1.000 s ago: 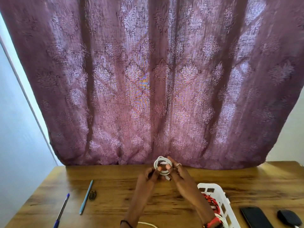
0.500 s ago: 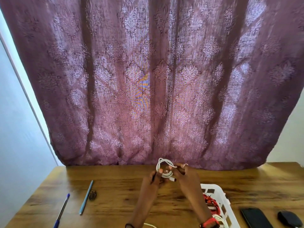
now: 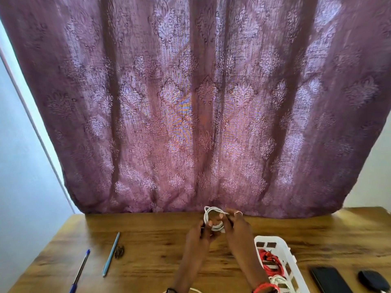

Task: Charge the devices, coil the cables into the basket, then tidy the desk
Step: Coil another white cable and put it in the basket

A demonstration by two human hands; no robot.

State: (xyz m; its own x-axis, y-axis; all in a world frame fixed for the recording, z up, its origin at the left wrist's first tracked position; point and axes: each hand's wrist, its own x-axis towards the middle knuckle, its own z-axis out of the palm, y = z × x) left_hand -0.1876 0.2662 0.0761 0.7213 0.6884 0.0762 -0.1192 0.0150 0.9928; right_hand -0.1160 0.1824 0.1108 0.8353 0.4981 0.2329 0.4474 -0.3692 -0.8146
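Still, before the purple curtain (image 3: 190, 102) and over the wooden desk (image 3: 148, 261), beside the white basket (image 3: 283, 245) (red cable (image 3: 273, 265) inside), left hand (image 3: 200, 234) and right hand (image 3: 237, 229) stay close together. Both pinch the white cable coil (image 3: 215, 227), which has shifted slightly rightward.

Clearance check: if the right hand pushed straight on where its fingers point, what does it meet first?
The right hand, pinching the white cable coil, points away across the desk. The curtain looks to be first in line; how far back it hangs is unclear.
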